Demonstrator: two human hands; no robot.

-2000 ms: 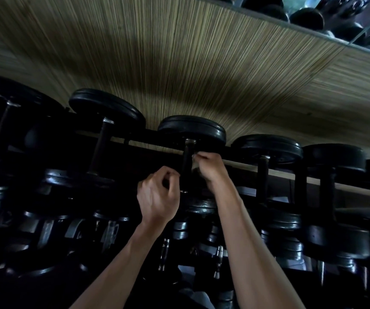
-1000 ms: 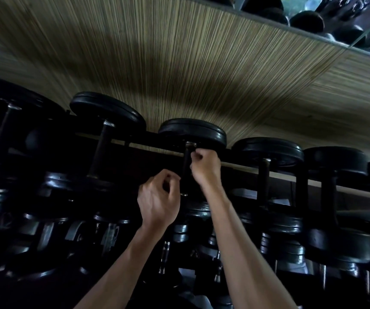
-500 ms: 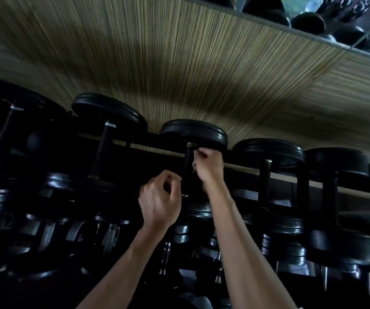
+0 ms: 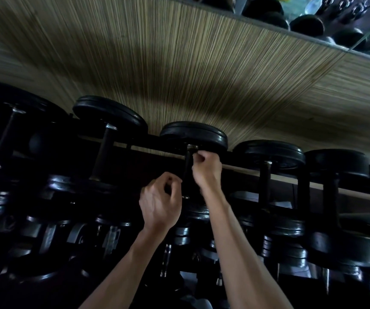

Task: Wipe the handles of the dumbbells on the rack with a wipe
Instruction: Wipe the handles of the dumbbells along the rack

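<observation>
2 hands (image 4: 206,168) are curled round 1 handle (image 4: 187,168) at the rack's (image 4: 242,168) top edge; wipe hidden, fingers might slip.

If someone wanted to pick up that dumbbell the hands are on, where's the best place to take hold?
Probably by the bare bar of the dumbbell handle, between the two black end weights, coming from the front of the rack. The right hand already grips its upper part; the stretch below, beside the left hand, looks free. The wide discs offer no easy grip.

L hand (image 4: 159,204) & R hand (image 4: 206,168) bare; both forearms bare, w/o sleeves
</observation>
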